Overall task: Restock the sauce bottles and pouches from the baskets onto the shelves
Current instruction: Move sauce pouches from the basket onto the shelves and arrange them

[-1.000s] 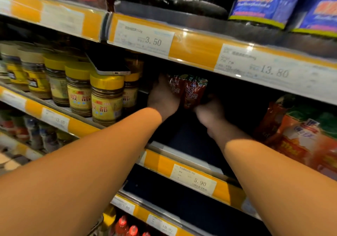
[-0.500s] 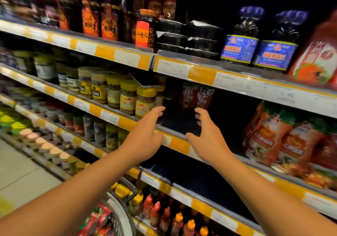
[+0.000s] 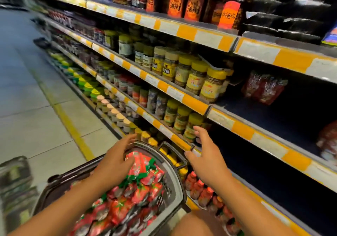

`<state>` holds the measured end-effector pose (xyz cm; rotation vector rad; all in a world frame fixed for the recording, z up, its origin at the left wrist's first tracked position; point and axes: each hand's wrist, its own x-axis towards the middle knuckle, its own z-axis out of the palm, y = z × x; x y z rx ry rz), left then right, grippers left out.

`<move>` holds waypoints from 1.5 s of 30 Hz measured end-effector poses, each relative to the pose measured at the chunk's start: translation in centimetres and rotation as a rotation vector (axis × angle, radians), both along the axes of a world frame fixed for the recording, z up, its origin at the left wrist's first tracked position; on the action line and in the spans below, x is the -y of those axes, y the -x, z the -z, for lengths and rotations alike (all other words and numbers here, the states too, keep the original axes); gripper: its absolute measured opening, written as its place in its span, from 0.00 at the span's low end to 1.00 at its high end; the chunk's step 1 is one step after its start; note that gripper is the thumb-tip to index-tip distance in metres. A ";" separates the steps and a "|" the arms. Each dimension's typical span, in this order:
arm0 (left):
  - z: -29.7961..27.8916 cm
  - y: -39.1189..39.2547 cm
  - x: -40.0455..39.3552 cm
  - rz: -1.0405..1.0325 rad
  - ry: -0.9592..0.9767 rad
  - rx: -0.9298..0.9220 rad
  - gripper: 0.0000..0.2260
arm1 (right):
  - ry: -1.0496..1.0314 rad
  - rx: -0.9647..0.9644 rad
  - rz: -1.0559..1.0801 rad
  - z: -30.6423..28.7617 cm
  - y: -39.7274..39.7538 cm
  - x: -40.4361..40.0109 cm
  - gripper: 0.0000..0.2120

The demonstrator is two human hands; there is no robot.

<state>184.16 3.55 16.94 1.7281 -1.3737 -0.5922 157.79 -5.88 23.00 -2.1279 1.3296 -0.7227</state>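
Both hands' grips were spread and empty: left hand (image 3: 116, 160) over red plastic sauce pouches (image 3: 138, 186) lying jumbled, seemingly pointing every way, in the grey plastic basket (image 3: 175, 177); right hand (image 3: 206, 155) beside it.

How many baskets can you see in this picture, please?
2. One grey basket stands below the hands, filled with red pouches. A second basket shows at the left edge, blurred and cut off by the frame. Others may be out of view.

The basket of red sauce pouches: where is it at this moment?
In the head view the basket sits low and centre-left, on the aisle side of the shelves, under the open left hand, with the right hand open beside its rim.
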 end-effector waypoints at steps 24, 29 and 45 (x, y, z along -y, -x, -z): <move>16.7 -10.8 -11.2 -0.254 -0.377 0.066 0.30 | 0.017 -0.448 -0.493 18.6 -19.4 -4.3 0.37; 19.1 -10.2 -10.9 -0.237 -0.431 0.232 0.37 | 0.005 -0.544 -0.449 20.4 -19.3 -3.3 0.48; 18.8 -10.0 -11.2 -0.197 -0.321 0.372 0.33 | 0.181 -0.577 -0.426 22.4 -20.4 -4.5 0.39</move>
